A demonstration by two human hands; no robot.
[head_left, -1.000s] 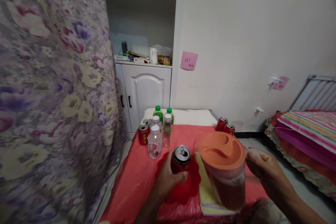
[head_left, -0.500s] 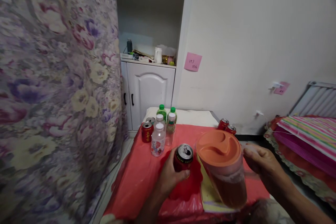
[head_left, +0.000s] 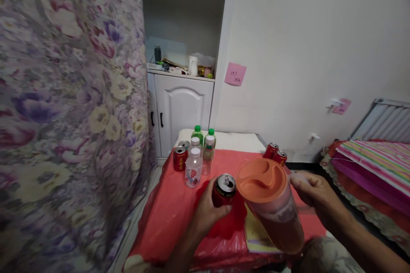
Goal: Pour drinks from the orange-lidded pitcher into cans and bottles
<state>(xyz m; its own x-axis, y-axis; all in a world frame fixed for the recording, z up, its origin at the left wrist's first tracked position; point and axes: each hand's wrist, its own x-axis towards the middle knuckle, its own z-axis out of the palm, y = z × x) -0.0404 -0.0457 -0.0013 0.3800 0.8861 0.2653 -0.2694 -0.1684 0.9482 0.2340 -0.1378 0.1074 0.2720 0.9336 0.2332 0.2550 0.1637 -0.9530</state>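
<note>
My left hand [head_left: 206, 207] is wrapped around a red drink can [head_left: 224, 192] with its tab up and its top opened. In my right hand [head_left: 315, 190], the handle of a clear pitcher [head_left: 282, 226] is gripped. The pitcher leans left toward the can, its orange lid [head_left: 262, 180] close beside the can's rim. Brown liquid with froth shows through its wall. Beneath the can lies a red dish [head_left: 229, 226], partly hidden by my left hand. Part of a yellow sheet [head_left: 256, 232] shows below the pitcher.
Several bottles, including a clear one with a white cap [head_left: 193, 170], stand at the table's left beside a red can [head_left: 180, 160]. Two red cans [head_left: 271, 151] stand at the right. A red cloth [head_left: 160, 209] covers the table; a floral curtain [head_left: 70, 115] hangs left.
The pitcher's lid end has shifted slightly left toward the can, and my right hand has moved a little with it. My left hand keeps its hold on the can.
</note>
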